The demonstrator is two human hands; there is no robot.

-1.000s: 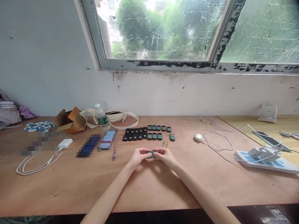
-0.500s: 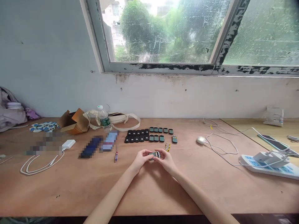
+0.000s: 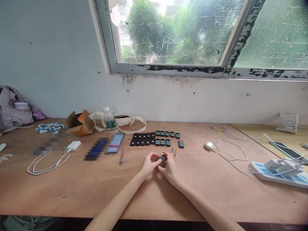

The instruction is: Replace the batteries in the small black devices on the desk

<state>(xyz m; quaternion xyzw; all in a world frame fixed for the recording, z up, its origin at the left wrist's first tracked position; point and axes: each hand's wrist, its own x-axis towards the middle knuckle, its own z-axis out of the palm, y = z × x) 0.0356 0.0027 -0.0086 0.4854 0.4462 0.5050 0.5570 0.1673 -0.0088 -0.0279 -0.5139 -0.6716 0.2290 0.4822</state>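
Grey-green on its face, one small gadget [image 3: 161,160] is held up between the fingers [image 3: 157,163] of both hands. The left hand [image 3: 147,166] pinches its left side, and the right hand [image 3: 170,169] grips its right side. Little yellow batteries [image 3: 174,151] lie just past the right fingers. Farther past the fingers, more gadgets with screens [image 3: 163,141] sit in rows, next to black cases [image 3: 142,141] on their left. Left of the fingers, well apart, a thin screwdriver [image 3: 121,159] lies on the counter [image 3: 101,183].
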